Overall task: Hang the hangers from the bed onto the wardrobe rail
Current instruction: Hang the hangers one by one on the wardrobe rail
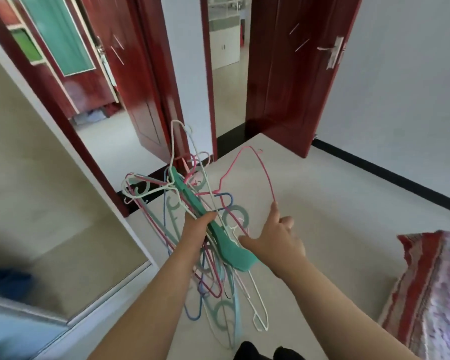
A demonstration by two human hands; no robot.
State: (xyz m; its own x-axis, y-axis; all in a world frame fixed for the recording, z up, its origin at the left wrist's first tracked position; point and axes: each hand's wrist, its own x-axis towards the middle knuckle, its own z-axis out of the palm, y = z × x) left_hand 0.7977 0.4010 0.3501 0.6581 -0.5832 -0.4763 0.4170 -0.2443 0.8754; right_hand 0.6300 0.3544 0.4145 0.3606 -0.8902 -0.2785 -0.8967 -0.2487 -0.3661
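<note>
A tangled bundle of hangers (pixel 192 203) in white, pink, blue and pale green hangs in front of me, with a thick teal hanger (pixel 226 245) in its middle. My left hand (pixel 195 229) is shut around the bundle near its centre. My right hand (pixel 276 237) pinches a thin pink wire hanger (pixel 260 167) between thumb and forefinger, drawn out to the right of the bundle. A corner of the bed (pixel 437 289), covered in a red and pink patterned blanket, shows at the lower right. No wardrobe rail is visible.
A tall mirrored sliding panel (pixel 50 203) stands on my left. Ahead are a dark red door frame (pixel 208 100) and an open red door (pixel 296 74) leading into another room. Pale floor tiles (pixel 348 216) stretch to a white wall with black skirting on the right.
</note>
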